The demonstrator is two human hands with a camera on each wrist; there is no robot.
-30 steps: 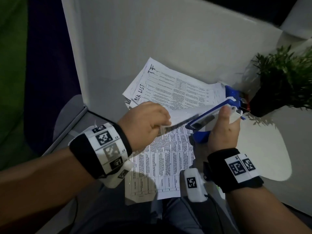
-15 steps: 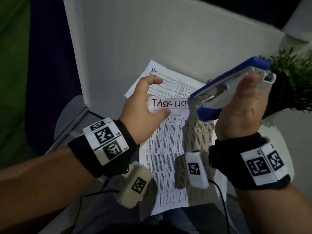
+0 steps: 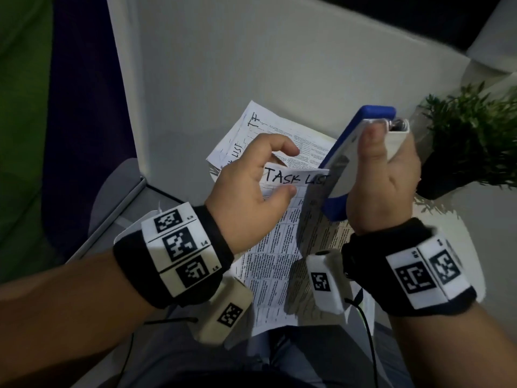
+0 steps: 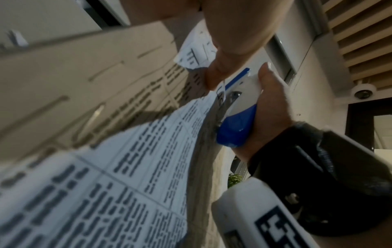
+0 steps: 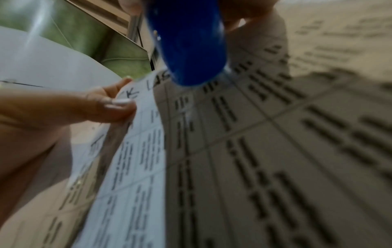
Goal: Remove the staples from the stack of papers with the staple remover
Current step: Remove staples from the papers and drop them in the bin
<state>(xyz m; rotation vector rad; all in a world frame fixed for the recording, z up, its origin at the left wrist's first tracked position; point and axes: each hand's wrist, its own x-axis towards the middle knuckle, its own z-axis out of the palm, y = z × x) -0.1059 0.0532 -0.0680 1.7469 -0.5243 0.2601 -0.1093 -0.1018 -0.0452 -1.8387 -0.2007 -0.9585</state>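
Now my right hand point(image 3: 383, 175) grips the remover point(image 3: 340, 163), nose down at the top edge of the papers point(image 3: 282, 247), which my left hand point(image 3: 251, 191) pinches there. No staple shows, so I can't tell how many remain; loose sheets point(image 3: 251, 127) lie behind on the table point(image 3: 251, 65).

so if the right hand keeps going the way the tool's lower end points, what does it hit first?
Probably the top sheet, near the "TASK LIST" heading: the right hand holds the staple remover with its lower end just over it. Depth is unclear.

Remover point(image 3: 351, 163): blue and white. Papers point(image 3: 279, 247): white, black gridded print, handwritten black heading. Plant point(image 3: 472, 135), right: green. Wristbands point(image 3: 179, 247): black, white-tagged, black square codes.
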